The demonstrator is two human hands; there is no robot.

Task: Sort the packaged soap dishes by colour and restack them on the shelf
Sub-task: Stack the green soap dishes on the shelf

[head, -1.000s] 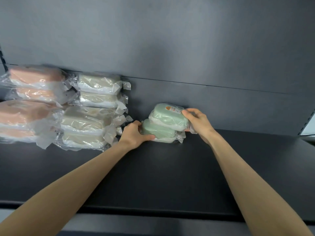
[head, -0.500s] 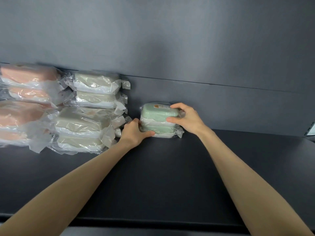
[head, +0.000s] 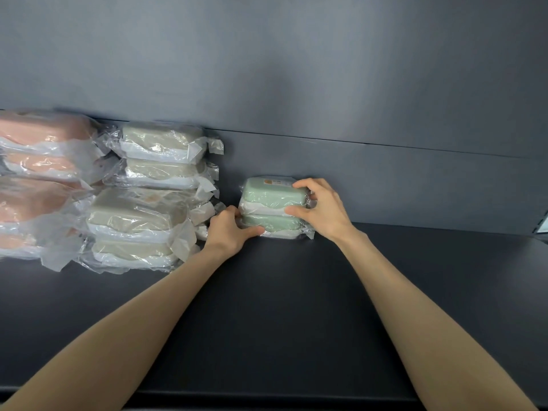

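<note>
Right hand point(head: 323, 212): fingers curling round top green soap dish point(head: 272, 192), seemingly aligning it.
Left hand point(head: 229, 232): fingers clamping bottom green soap dish point(head: 271, 223), steadying the 2 together.

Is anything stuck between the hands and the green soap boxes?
Nothing visible. The right hand grips the top green plastic-wrapped soap dish, and the left hand holds the lower green soap dish directly.
</note>
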